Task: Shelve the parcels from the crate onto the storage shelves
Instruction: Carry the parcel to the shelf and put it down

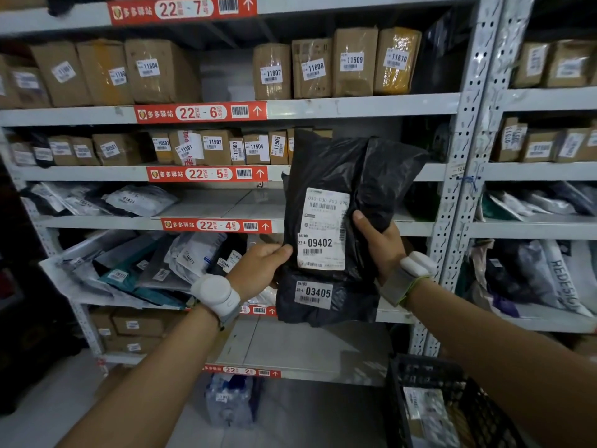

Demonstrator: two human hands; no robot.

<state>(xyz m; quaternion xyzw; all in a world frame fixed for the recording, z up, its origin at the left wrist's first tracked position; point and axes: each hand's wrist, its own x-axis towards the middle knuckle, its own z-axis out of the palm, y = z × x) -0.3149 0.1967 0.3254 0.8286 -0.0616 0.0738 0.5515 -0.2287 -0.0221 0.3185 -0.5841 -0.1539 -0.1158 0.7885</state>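
Holding a black plastic mailer parcel (pixel 339 189) upright in the air, in front of the grey metal storage shelves (pixel 355 106), level with the rows tagged 22-5 down to 22-3. Left hand (pixel 258 270) clamped on the parcel's left edge, thumb on the front just beside the white printed label reading 09402 (pixel 321 244). Right hand (pixel 378 240) gripping the right side, thumb pressed on the front near that label's right edge, remaining fingers out of sight behind the bag. Hands apart, parcel between them. Lower on the same bag, a second white sticker reading 03405 (pixel 313 294). Strapped on the left wrist, a white device (pixel 216 297); a similar one on the right wrist.

Left of the parcel, a red shelf tag marked 22-4 (pixel 216 225), and on that row, at the left end, a few grey and white soft mailers (pixel 139 200) lying flat. One row down, a leaning heap of grey, teal and white poly bags (pixel 145 263). Higher up, brown cardboard boxes (pixel 161 69) standing side by side on the row tagged 22-6, each with a white number sticker.

At the lower right, near the shelf upright, a black plastic crate (pixel 426 367) with lattice walls, holding at least one labelled packet, too blurred to read. On the floor under the lowest shelf, a clear shrink-wrapped pack of bottles (pixel 229 399).
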